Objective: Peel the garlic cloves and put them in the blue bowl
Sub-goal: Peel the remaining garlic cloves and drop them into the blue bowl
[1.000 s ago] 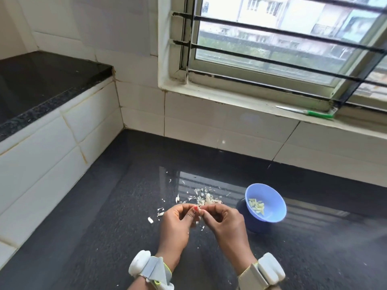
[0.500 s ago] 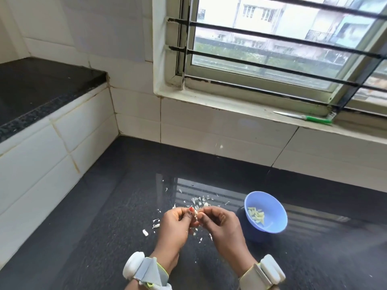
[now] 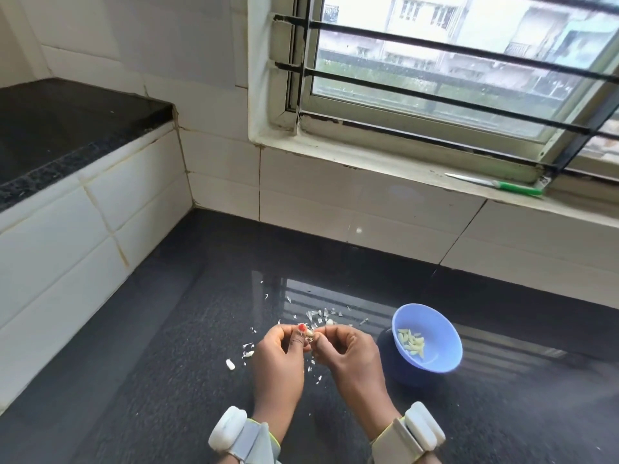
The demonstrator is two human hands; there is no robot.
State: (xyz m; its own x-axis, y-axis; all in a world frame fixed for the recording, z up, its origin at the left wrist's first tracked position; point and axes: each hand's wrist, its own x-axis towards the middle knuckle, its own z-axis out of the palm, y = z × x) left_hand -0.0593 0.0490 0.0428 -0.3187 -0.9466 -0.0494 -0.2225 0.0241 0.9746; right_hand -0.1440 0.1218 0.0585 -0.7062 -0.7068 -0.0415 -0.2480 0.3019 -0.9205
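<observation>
Garlic clove, one, was pinched between the fingers of the left hand and right hand, above the black worktop. One blue bowl at three o'clock held roughly ten peeled cloves. Skin scraps lay scattered at twelve. One green-handled knife lay on the windowsill.

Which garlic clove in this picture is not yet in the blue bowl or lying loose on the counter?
The garlic clove pinched between the left hand and right hand; the other cloves lie in the blue bowl.
</observation>
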